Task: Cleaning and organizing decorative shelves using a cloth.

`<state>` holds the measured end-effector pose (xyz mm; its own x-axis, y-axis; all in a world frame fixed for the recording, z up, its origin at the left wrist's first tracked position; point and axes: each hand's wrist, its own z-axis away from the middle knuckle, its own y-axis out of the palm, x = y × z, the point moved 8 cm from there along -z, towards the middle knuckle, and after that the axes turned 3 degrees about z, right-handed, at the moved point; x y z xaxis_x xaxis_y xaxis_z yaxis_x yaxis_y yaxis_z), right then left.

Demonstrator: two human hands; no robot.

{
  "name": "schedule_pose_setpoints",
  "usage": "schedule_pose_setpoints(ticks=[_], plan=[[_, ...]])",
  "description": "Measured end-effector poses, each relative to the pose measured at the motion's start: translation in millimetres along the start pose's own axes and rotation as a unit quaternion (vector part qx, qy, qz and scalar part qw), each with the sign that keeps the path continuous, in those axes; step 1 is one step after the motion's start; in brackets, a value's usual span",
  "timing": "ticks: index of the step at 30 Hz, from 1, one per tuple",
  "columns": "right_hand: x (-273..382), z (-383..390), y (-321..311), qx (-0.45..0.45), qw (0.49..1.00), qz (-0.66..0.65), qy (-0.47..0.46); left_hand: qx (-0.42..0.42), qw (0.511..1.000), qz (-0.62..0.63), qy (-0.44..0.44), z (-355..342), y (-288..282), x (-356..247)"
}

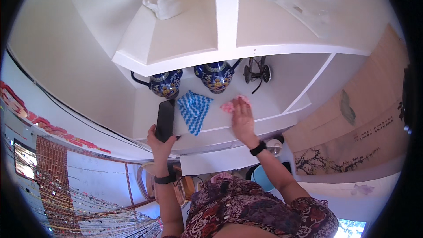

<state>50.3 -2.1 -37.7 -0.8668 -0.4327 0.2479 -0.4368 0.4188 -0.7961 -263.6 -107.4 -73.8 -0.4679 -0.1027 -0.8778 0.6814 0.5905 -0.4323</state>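
Patterned sleeves [264, 213]: nearest cam, lower edge; both forearms reach up to white shelf [273, 105].
Left hand [159, 143]: fingers clenched round black rectangular object [165, 120], held upright at shelf's front edge, clear of surface.
Right hand [243, 121]: fingers flat, spread, pressing pink cloth [229, 105] on shelf, mid-right.
Blue-white cloth [194, 110]: lies loose betw. the two hands.
Blue vases [216, 76]: two, at back, near pink cloth.
Judgement: wipe w/ short strokes, keep palm flat, stay clear of vases; keep black object lifted.
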Motion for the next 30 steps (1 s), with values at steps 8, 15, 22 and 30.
schedule_pose_setpoints(ticks=[8,15,22,30], plan=[[68,17,4,0.026,0.986,-0.131,-0.105,0.051,0.926,0.316,-0.202,26,3,-6],[-20,27,-24,-0.035,0.998,-0.058,-0.014,0.161,0.891,0.396,-0.154,52,44,-91],[9,85,-26,0.051,0.975,-0.208,-0.052,0.279,0.881,0.376,-0.07,65,141,-166],[-51,119,-71,-0.105,0.934,-0.31,0.144,0.195,0.951,0.125,0.205,83,214,-194]])
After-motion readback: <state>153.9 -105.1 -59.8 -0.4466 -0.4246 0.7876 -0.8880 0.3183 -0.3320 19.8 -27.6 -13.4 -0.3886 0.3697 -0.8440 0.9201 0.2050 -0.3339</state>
